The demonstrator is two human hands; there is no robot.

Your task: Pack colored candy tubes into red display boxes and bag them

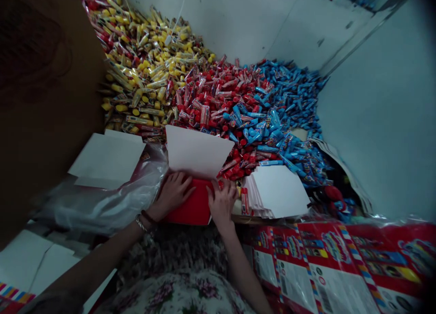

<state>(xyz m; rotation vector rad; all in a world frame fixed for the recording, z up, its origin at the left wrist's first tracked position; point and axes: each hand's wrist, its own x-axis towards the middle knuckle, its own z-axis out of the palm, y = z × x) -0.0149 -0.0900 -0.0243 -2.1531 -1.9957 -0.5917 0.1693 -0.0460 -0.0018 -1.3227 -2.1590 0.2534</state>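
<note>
A red cardboard box [194, 207] with a raised white flap [197, 151] is in front of my body. My left hand [174, 191] grips its left side, fingers slightly spread over the red surface. On the right edge, my right hand [223, 199] holds the same box, its thumb on the red panel and its other fingers curled. The undersides of both hands are hidden. Just right of my right hand are a red wrapped tube [244, 200] and a stack of white-backed cards [281, 191].
Behind the box are piled yellow wrapped tubes [146, 68], red ones [218, 96] and blue ones [293, 91] against a pale wall. A large brown carton [51, 100] blocks the left. White card sheets [109, 159] lie on clear plastic [112, 209]. Printed red packaging [327, 259] covers the lower right.
</note>
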